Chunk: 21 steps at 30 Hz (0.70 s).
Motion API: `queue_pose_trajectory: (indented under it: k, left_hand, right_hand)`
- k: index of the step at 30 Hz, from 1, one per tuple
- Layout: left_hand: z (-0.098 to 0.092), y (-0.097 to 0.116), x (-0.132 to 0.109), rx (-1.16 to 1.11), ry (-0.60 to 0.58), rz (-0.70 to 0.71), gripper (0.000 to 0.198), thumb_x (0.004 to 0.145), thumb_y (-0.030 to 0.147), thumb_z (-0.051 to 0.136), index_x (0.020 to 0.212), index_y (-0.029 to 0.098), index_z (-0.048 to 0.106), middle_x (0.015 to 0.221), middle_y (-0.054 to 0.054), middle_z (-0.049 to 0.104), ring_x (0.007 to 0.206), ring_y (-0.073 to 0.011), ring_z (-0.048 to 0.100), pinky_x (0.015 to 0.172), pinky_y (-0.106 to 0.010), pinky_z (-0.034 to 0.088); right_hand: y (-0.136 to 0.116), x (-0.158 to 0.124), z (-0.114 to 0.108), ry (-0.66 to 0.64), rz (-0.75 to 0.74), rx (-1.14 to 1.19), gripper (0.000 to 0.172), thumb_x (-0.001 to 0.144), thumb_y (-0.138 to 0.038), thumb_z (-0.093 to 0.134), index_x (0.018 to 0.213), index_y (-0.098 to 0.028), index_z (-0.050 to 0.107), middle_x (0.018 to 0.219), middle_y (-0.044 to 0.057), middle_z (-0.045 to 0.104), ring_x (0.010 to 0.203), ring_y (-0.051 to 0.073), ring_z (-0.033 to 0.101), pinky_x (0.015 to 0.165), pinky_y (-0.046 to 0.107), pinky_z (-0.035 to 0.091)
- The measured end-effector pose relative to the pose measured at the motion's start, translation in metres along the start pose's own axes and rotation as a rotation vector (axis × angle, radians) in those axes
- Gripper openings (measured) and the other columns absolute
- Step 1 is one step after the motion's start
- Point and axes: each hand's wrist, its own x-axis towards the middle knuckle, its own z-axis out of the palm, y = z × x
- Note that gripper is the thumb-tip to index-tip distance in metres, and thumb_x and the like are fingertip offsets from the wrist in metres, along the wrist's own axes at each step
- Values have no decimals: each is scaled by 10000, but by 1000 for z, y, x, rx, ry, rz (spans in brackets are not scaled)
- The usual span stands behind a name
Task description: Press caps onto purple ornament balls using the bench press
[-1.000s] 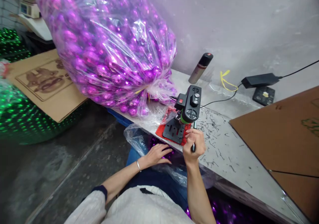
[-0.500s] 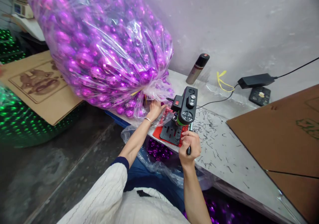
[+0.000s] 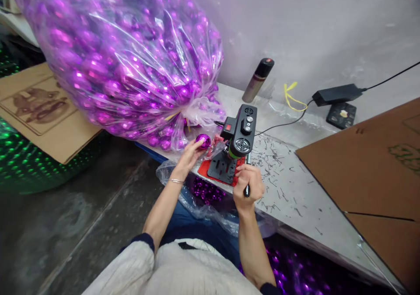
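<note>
Nearest, open bag of purple balls [image 3: 206, 191] is sagging below table [image 3: 295, 190] edge, w/in easy reach. R hand [image 3: 248, 183] is clenching the lever handle [image 3: 246, 191] of the small press [image 3: 241, 131], fist grip prob. for leverage. L hand [image 3: 188, 155] is pinching one purple ball [image 3: 203, 141] by fingertips at press's 9 o'clock, just clear of its base. Big bag [image 3: 124, 58] is lying at 10, spray can [image 3: 257, 79] at 12.

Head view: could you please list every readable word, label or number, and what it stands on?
None is legible.
Brown print on the left cardboard sheet: too blurred.
Green print on the right cardboard panel: too blurred.
Button marks on the black benchtop machine: too small.
</note>
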Motion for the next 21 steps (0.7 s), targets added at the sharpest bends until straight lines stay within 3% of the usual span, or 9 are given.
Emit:
queue_pose_trajectory:
  k: [3, 7, 11, 15, 21]
  left_hand:
    - [3, -10, -39, -125, -88, -83, 349, 857, 435, 734, 1074, 162, 731, 1170, -113, 774, 1098, -260, 742, 1017, -449, 605]
    - [21, -28, -61, -1, -132, -88, 432, 888, 484, 706, 1197, 182, 674, 1216, -110, 756, 1149, -264, 724, 1026, -466, 598]
    - [35, -45, -61, 249, -105, 99, 611, 855, 493, 763, 1340, 184, 555, 1255, -134, 728, 1164, -265, 711, 1024, -450, 576]
    - [39, -50, -54, 585, -38, 330, 627, 792, 447, 839, 1309, 200, 583, 1305, -134, 692, 1204, -291, 676, 1046, -455, 543]
    - [39, -49, -45, 741, -80, 452, 612, 790, 426, 852, 1300, 202, 598, 1246, -115, 722, 1149, -288, 692, 1025, -442, 540]
  right_hand:
    - [-1, 12, -3, -12, 7, -25, 245, 966, -120, 483, 760, -228, 560, 709, -2, 661, 664, 132, 646, 635, 278, 484]
    - [3, 23, -4, -15, -36, -83, 263, 986, -158, 471, 745, -228, 550, 683, -1, 660, 627, 120, 638, 616, 271, 468]
    - [4, 26, -6, -19, -74, -92, 252, 982, -145, 473, 754, -226, 543, 684, -4, 662, 616, 112, 623, 605, 256, 457]
    - [3, 25, -7, -37, -101, -105, 239, 972, -128, 475, 766, -223, 550, 692, -3, 665, 619, 113, 622, 608, 253, 451]
    - [2, 18, -8, -42, -100, -85, 227, 966, -111, 478, 781, -223, 546, 696, -5, 655, 642, 119, 621, 623, 251, 445]
